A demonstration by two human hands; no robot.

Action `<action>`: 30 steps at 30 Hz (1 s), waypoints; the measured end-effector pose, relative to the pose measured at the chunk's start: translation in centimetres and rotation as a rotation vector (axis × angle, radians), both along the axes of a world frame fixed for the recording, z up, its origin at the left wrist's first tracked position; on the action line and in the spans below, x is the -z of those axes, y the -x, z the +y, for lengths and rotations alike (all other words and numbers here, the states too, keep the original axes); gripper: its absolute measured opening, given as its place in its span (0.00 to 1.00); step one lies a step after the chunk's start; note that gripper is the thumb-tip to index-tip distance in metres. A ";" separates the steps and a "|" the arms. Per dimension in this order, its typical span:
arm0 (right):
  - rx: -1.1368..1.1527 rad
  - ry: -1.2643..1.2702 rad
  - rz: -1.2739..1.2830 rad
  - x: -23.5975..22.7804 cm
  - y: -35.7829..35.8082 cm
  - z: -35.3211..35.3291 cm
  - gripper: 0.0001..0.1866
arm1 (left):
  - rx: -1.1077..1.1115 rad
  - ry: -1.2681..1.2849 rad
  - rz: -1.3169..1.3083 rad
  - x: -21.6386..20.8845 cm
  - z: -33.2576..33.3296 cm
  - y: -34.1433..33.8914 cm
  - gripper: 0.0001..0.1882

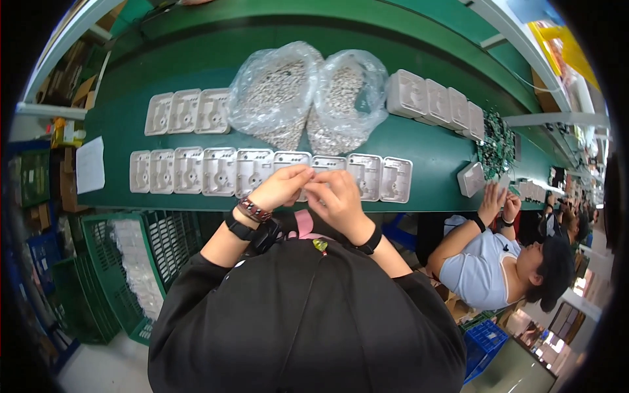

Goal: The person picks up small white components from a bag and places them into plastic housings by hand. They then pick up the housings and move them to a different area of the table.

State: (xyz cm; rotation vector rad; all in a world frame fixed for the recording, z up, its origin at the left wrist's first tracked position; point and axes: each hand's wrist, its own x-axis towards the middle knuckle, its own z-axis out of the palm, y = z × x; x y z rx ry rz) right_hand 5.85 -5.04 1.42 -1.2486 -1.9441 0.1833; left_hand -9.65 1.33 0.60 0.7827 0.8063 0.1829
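Note:
My left hand [282,186] and my right hand [337,198] come together over the near row of light grey plastic housings. The fingers of both are pinched; whatever lies between the fingertips is too small or hidden to name. Beneath them, one housing [292,158] is partly covered by my hands, and the housing beside it [329,163] is partly hidden too. Open side up, the row runs on to a left-end housing [139,171] and a right-end housing [396,180]. Beyond my hands stand two clear plastic bags, a left bag [275,88] and a right bag [346,85], full of small pale parts.
Three more housings [185,111] sit at the back left, and stacked housings [409,93] at the back right. A pile of green circuit boards [496,145] lies near a co-worker [481,268] on my right. Left are a paper sheet [90,165] and a green crate [172,245].

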 end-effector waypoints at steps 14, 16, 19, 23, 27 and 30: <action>0.023 0.285 0.104 0.7 4.7 0.3 0.09 | 0.020 -0.460 0.118 1.4 0.0 5.3 0.09; 0.042 0.323 0.092 1.1 5.4 -0.3 0.09 | 0.037 -0.537 0.133 1.6 0.0 6.2 0.09; 0.088 0.346 0.071 1.4 6.5 -0.2 0.08 | 0.074 -0.521 0.159 2.2 0.2 7.3 0.10; 0.155 0.327 0.033 1.8 8.0 0.1 0.08 | 0.102 -0.505 0.205 2.1 0.6 7.9 0.11; 0.142 0.293 -0.005 2.0 8.1 0.3 0.08 | 0.073 -0.479 0.212 2.5 0.0 8.2 0.13; 0.101 0.317 -0.016 1.8 8.0 0.2 0.08 | 0.059 -0.466 0.228 2.4 -0.3 8.4 0.13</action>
